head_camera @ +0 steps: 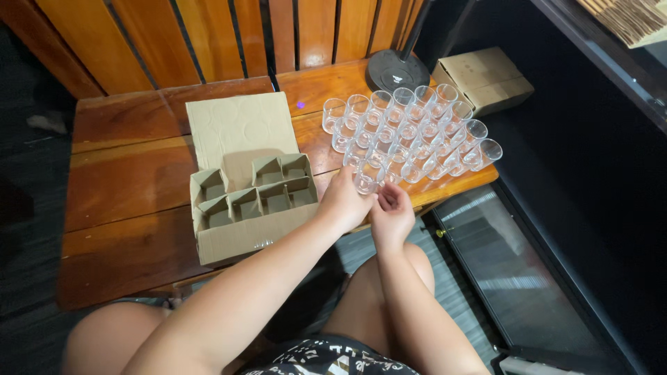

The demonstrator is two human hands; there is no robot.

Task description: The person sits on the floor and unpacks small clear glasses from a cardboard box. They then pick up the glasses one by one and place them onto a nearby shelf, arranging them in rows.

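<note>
Warm brown planks form a low wooden table (132, 187) backed by a slatted wooden wall, seen from above by a seated person whose bare knees show at the bottom edge. Near the table's middle sits an open cardboard box (253, 232) with its flap folded back and a card divider splitting the inside into small square cells, all of them vacant. To the right of the box, many small clear drinking glasses (410, 135) stand upright in close diagonal rows, touching or nearly touching. At the near corner of that cluster, the left hand (345, 201) is curled around one clear glass (365, 182), which stands on the table at the front edge, just beside the box. The right hand (392, 212) hovers just beside it with fingers loosely bent and holding nothing. Farther back, a round black lamp base (397, 69) and a closed cardboard carton (484, 78) rest by the wall.
</note>
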